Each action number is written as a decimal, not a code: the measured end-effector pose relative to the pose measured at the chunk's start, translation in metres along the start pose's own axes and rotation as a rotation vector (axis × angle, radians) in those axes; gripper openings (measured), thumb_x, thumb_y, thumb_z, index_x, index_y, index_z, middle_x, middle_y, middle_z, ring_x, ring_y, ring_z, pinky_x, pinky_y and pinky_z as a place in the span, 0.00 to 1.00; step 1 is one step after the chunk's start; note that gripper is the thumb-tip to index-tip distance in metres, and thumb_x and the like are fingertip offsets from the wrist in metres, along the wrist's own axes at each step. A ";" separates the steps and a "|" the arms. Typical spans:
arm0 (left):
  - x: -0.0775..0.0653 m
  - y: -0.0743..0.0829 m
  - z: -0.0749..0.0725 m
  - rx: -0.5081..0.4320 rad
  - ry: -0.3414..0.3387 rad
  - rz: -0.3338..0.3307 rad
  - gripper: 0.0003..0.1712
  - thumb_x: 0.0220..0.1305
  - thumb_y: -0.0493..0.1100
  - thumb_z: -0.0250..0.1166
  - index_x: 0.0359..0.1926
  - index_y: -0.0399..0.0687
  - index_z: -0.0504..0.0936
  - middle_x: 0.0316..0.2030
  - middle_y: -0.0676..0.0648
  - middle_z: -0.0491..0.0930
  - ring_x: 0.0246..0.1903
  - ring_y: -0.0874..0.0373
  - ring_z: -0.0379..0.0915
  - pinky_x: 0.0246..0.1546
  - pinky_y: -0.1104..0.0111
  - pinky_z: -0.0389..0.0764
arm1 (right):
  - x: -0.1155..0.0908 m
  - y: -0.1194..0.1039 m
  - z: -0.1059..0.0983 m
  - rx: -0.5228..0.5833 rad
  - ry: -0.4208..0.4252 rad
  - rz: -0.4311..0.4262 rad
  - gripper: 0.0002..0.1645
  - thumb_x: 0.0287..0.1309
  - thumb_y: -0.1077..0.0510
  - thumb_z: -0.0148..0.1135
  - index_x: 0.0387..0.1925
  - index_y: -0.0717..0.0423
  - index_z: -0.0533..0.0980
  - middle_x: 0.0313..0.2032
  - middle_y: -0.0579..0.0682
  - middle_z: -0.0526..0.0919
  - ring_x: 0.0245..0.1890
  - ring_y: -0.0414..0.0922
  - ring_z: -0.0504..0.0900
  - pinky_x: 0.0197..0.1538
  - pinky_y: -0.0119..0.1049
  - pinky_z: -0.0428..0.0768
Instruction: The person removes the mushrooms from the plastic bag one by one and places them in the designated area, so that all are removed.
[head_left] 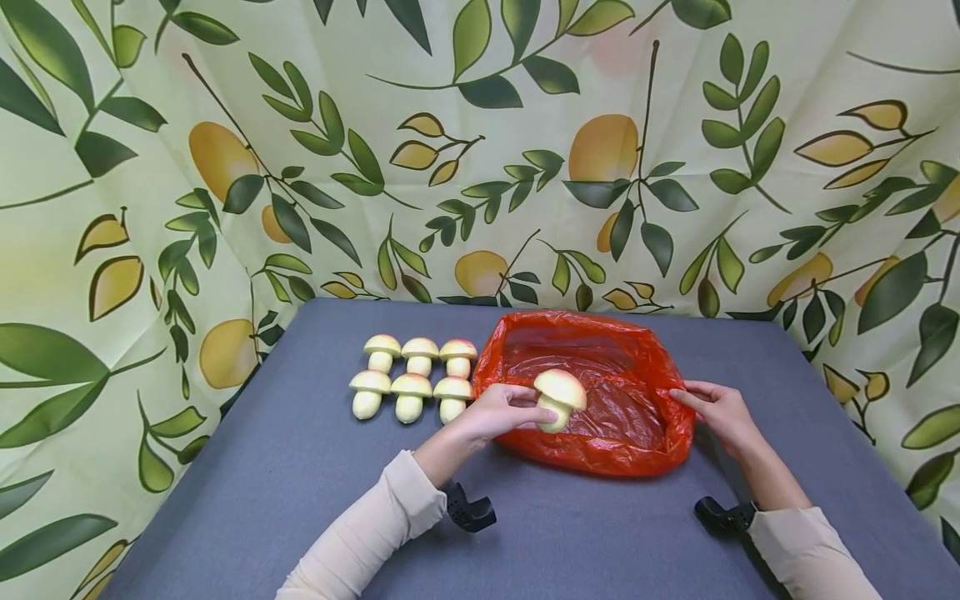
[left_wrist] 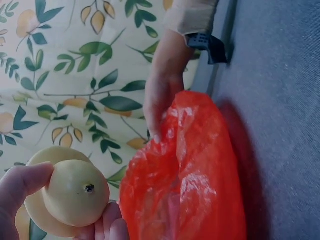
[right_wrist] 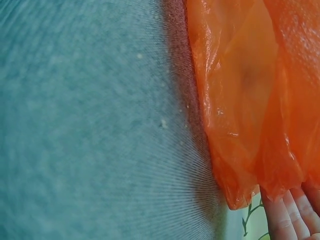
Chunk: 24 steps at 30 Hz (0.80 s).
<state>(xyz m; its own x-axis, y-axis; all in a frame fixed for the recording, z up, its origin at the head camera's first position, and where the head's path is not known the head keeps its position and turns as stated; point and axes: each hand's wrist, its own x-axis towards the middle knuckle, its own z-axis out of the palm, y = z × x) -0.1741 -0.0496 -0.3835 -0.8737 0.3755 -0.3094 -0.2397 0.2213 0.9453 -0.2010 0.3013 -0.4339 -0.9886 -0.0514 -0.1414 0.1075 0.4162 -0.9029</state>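
Observation:
My left hand (head_left: 495, 413) pinches a mushroom (head_left: 561, 392) with a pale yellow, red-tinged cap, over the near left part of a red plastic bag (head_left: 592, 458). In the left wrist view, the rounded stem end of the mushroom (left_wrist: 77, 192) faces the camera, thumb on one side and fingers on the other. The bag stands on the table with its mouth spread wide. At the bag's right rim, my right hand (head_left: 718, 410) grips the plastic between thumb and fingers. The right wrist view shows only some fingers (right_wrist: 292, 215) against the bag wall.
Left of the bag, several similar mushrooms (head_left: 411, 395) lie in two rows on the dark grey table (head_left: 585, 533). The nearest of them sit close to the bag's left side. A leaf-and-fruit patterned cloth (head_left: 480, 167) hangs behind and beside the table.

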 end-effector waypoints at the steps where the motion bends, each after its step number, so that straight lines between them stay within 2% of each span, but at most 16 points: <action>1: -0.001 -0.001 -0.001 0.001 0.000 0.002 0.32 0.58 0.41 0.69 0.62 0.32 0.72 0.54 0.37 0.80 0.44 0.60 0.80 0.50 0.65 0.84 | 0.000 0.000 0.000 0.005 0.003 0.002 0.30 0.65 0.49 0.59 0.56 0.72 0.73 0.26 0.22 0.81 0.27 0.26 0.80 0.35 0.22 0.81; 6: -0.005 -0.006 -0.007 0.031 -0.004 0.008 0.31 0.58 0.41 0.69 0.60 0.33 0.73 0.52 0.38 0.81 0.41 0.63 0.78 0.48 0.69 0.84 | -0.001 -0.001 -0.001 0.015 0.003 -0.008 0.27 0.65 0.49 0.59 0.53 0.68 0.75 0.26 0.22 0.81 0.27 0.26 0.80 0.36 0.22 0.82; 12: -0.012 -0.010 -0.013 0.095 0.003 0.017 0.32 0.56 0.43 0.70 0.59 0.33 0.74 0.50 0.39 0.83 0.39 0.64 0.78 0.45 0.72 0.82 | -0.001 -0.001 -0.002 -0.004 0.001 -0.005 0.33 0.65 0.48 0.58 0.57 0.74 0.71 0.27 0.21 0.81 0.27 0.26 0.80 0.37 0.21 0.82; 17: -0.014 -0.015 -0.016 0.111 0.026 0.025 0.32 0.55 0.43 0.71 0.58 0.33 0.75 0.49 0.40 0.84 0.38 0.66 0.77 0.41 0.76 0.79 | 0.001 -0.001 -0.001 -0.026 0.004 0.001 0.36 0.66 0.49 0.57 0.60 0.78 0.66 0.26 0.21 0.80 0.26 0.26 0.79 0.35 0.22 0.82; 20: -0.016 -0.017 -0.020 0.110 0.033 0.030 0.30 0.55 0.43 0.71 0.56 0.34 0.77 0.48 0.40 0.84 0.38 0.66 0.77 0.41 0.75 0.80 | 0.001 -0.001 0.000 -0.028 0.005 -0.003 0.37 0.66 0.49 0.57 0.60 0.79 0.65 0.26 0.21 0.79 0.26 0.25 0.79 0.34 0.23 0.82; 24: -0.018 -0.022 -0.026 0.086 0.041 0.026 0.28 0.55 0.42 0.71 0.55 0.32 0.77 0.48 0.38 0.84 0.37 0.66 0.78 0.46 0.67 0.83 | 0.001 0.000 -0.001 -0.030 0.006 -0.004 0.36 0.66 0.50 0.57 0.60 0.79 0.65 0.26 0.21 0.79 0.26 0.25 0.79 0.34 0.22 0.81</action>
<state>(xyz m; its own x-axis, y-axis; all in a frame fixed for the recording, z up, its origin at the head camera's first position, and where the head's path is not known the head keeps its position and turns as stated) -0.1640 -0.0850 -0.3961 -0.8960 0.3457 -0.2788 -0.1810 0.2888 0.9401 -0.2020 0.3022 -0.4338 -0.9897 -0.0476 -0.1349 0.1002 0.4427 -0.8911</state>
